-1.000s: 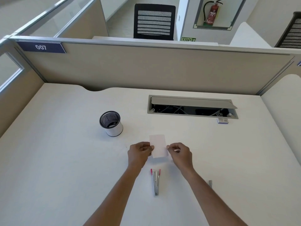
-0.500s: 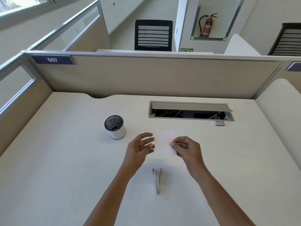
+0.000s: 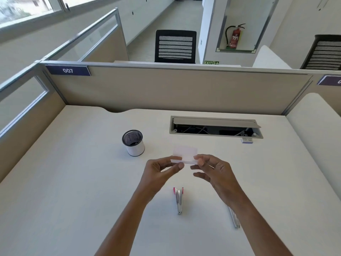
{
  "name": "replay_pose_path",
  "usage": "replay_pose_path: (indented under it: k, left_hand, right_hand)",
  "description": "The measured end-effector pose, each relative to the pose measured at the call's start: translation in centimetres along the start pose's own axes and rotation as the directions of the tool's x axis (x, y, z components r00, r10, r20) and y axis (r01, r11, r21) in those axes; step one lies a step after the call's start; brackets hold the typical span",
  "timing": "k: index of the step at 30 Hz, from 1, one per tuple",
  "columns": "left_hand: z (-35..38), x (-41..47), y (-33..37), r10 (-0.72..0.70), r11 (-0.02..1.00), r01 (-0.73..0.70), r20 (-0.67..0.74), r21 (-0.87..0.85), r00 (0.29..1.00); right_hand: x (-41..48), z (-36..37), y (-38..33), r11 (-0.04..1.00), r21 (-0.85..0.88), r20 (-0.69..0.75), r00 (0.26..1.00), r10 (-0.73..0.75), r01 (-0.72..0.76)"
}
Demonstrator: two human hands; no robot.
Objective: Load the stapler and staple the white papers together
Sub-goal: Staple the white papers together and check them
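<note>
A window (image 3: 27, 10) sits high on the left; a blue sign (image 3: 67, 70) says 007 on the tan wall (image 3: 166, 89) behind the white bench (image 3: 64, 182); a round white cup (image 3: 133, 142) stands on the bench; the left hand (image 3: 158, 172) pinches the left edge of the white papers (image 3: 185, 153), held up over the bench; a black chair (image 3: 175, 46) sits far behind; the stapler (image 3: 178, 199) lies flat on the bench between both arms; the right hand (image 3: 215, 172) pinches the right edge, other fingers loose; a thin metal strip (image 3: 234, 218) lies by the right arm; a long open slot (image 3: 215, 127) is cut in the bench; a small box (image 3: 247, 140) sits near its right end.
</note>
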State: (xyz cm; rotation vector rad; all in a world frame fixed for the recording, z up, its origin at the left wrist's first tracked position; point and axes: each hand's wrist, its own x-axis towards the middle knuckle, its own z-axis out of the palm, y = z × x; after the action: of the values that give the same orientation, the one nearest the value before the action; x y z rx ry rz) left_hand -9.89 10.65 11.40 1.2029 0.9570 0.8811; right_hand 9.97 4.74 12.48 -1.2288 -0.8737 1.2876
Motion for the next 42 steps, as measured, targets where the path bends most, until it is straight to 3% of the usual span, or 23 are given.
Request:
replay_pose_path:
  k: [3, 8, 16, 23, 33, 42]
  left_hand:
    - [0.1, -0.5, 0.2, 0.008, 1.0, -0.009, 0.019, 0.016, 1.0]
    - [1.1, -1.5, 0.5, 0.01, 1.0, -0.01, -0.002, -0.003, 1.0]
    - [2.1, -2.0, 1.6, -0.018, 0.986, 0.009, -0.052, -0.164, 0.999]
    - [2.3, -2.3, 1.4, -0.035, 0.993, 0.029, -0.05, -0.113, 0.998]
    - [2.6, -3.2, 0.9, -0.06, 0.994, 0.051, -0.087, -0.097, 0.994]
    - [2.7, -3.9, 0.3, -0.076, 0.99, 0.066, -0.083, -0.126, 0.994]
  right_hand:
    - [-0.6, 0.0, -0.2, 0.999, -0.018, 0.049, 0.998, -0.027, 0.028]
    - [-0.9, 0.9, -0.2, 0.99, -0.087, -0.113, 0.987, -0.116, 0.107]
    - [-1.4, 0.8, -0.5, 0.993, -0.095, -0.091, 0.993, -0.073, 0.064]
    - [-2.4, 0.9, -0.4, 0.988, -0.144, -0.075, 0.994, -0.074, 0.063]
    - [-2.9, 1.2, 0.0, 0.987, -0.159, -0.199, 0.979, -0.054, 0.022]
    - [-3.7, 1.5, 0.4, 0.988, -0.155, -0.224, 0.974, -0.031, -0.005]
